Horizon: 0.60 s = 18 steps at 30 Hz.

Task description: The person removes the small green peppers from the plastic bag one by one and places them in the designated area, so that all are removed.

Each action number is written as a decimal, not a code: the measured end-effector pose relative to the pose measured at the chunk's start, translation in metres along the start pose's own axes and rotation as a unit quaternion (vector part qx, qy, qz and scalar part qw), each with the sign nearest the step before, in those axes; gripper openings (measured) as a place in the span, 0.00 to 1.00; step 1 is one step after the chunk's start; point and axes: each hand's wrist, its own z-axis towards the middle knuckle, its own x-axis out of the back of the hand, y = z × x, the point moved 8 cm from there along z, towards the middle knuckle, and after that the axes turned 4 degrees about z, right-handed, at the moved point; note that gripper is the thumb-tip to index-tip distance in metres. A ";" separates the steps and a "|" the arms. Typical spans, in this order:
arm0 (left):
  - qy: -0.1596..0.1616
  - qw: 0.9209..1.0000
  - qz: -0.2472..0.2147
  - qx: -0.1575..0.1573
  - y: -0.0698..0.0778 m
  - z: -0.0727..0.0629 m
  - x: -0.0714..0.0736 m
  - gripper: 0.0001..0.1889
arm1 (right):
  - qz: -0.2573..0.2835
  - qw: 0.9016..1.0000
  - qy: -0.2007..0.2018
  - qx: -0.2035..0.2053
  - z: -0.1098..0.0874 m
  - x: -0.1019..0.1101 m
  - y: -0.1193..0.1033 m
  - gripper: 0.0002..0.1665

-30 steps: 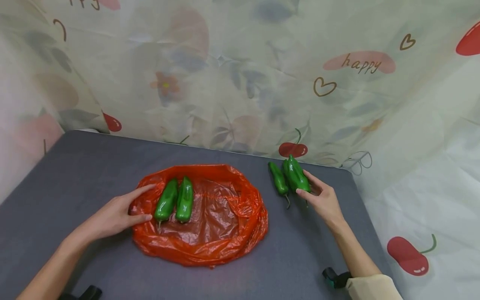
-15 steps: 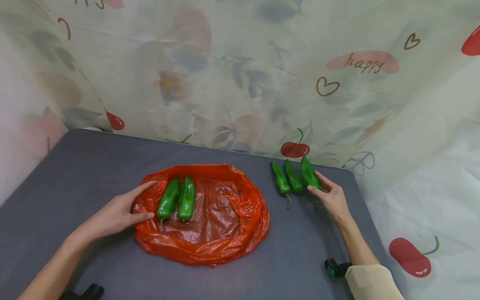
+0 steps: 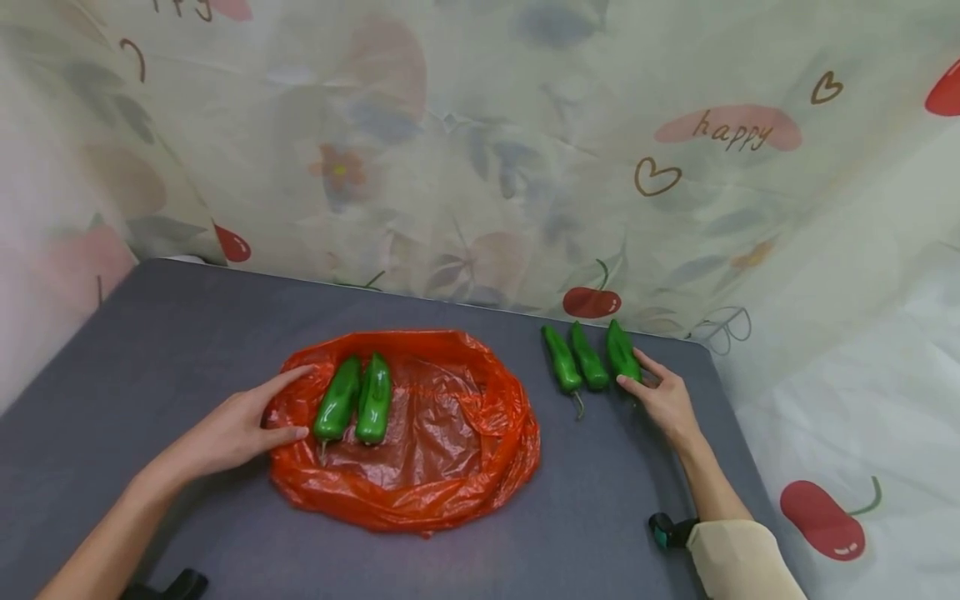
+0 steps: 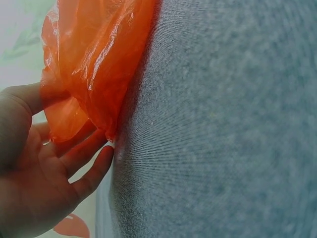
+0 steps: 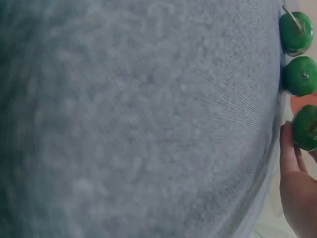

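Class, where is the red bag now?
In the head view, the red bag lies just left of centre on the table, the left hand touching its left rim.

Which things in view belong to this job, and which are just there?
Job, apparently:
crinkled red plastic bag, left hand on it
two long glossy green peppers inside
three such peppers outside, one in right hand

Just there:
cream printed curtain
dark grey tabletop

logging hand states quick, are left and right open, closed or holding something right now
Left hand: holding the red bag at its left side.
Right hand: holding the rightmost green pepper.
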 end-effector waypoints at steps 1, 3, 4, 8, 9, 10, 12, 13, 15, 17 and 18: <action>0.000 1.000 -0.002 0.003 0.000 0.000 0.000 0.44 | -0.010 1.000 0.001 -0.002 0.001 0.000 0.002 0.42; -0.001 1.000 -0.004 0.006 0.000 0.000 -0.001 0.44 | -0.029 1.000 0.006 -0.006 0.001 0.000 0.004 0.43; -0.003 1.000 -0.006 0.007 0.000 0.000 -0.001 0.45 | -0.037 0.999 0.011 -0.009 0.001 0.000 0.005 0.42; -0.003 1.000 -0.006 0.007 0.000 0.000 -0.001 0.45 | -0.069 0.997 0.028 -0.014 0.001 0.001 0.008 0.41; -0.002 1.000 -0.005 0.008 0.000 0.000 -0.001 0.44 | -0.072 0.997 0.030 -0.015 0.001 0.001 0.008 0.41; -0.001 1.000 -0.006 0.008 0.000 0.000 -0.001 0.44 | -0.075 0.997 0.031 -0.016 0.001 0.001 0.009 0.41; 0.001 1.000 -0.004 0.008 -0.001 -0.001 0.000 0.44 | -0.074 0.997 0.028 -0.017 0.001 0.000 0.009 0.41; 0.003 1.000 -0.002 0.008 -0.001 -0.001 0.000 0.44 | -0.072 0.997 0.026 -0.018 0.001 -0.001 0.009 0.41; 0.005 1.000 0.000 0.009 -0.002 -0.001 0.000 0.45 | -0.067 0.997 0.021 -0.020 0.002 -0.002 0.008 0.41; 0.006 1.000 0.002 0.010 -0.002 -0.002 0.000 0.45 | -0.063 0.998 0.016 -0.020 0.003 -0.003 0.008 0.41; 0.007 1.000 0.003 0.012 -0.002 -0.003 0.000 0.45 | -0.062 0.998 0.014 -0.020 0.003 -0.003 0.007 0.41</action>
